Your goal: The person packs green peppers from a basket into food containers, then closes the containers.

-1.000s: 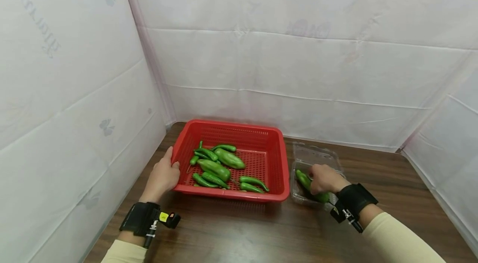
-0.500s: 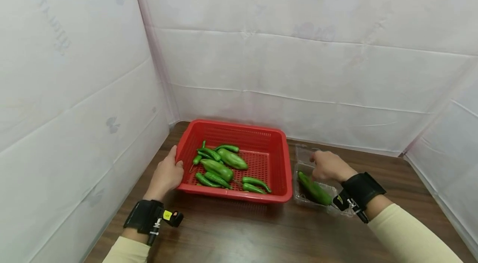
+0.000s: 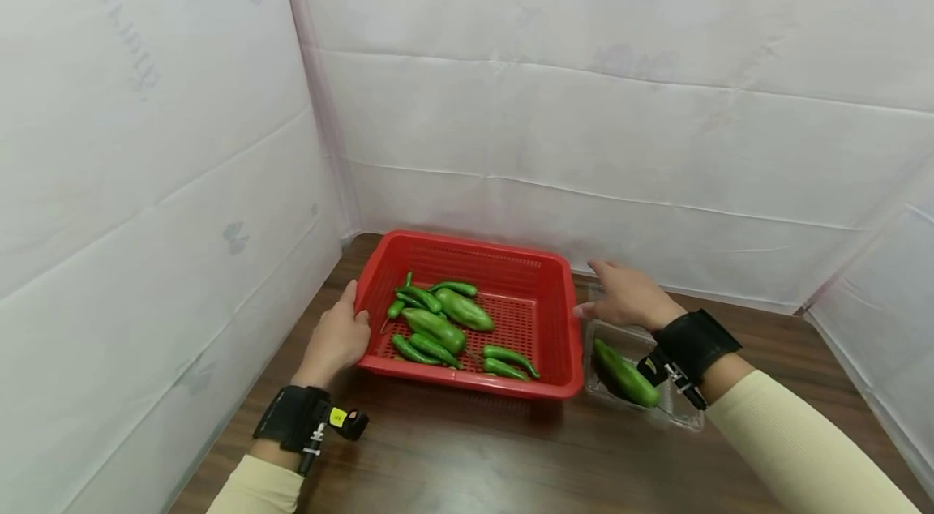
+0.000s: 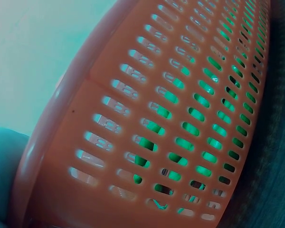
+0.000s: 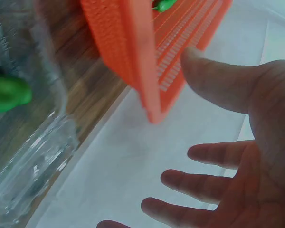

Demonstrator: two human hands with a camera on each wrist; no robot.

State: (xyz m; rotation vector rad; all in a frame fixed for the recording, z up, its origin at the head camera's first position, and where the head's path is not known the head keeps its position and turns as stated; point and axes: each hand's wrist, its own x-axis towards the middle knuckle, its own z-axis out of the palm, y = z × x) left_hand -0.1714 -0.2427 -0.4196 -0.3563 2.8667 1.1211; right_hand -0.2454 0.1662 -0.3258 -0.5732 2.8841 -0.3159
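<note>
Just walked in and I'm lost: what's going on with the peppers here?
A person sits at a wooden table. The left hand grips the left rim of a red basket that holds several green peppers. The right hand hovers open and empty, above the far end of a clear plastic tray beside the basket. One pepper lies in that tray.

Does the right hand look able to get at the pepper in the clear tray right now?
Probably yes: the right hand hovers open just behind the clear tray, and the pepper lies uncovered with nothing over it.
</note>
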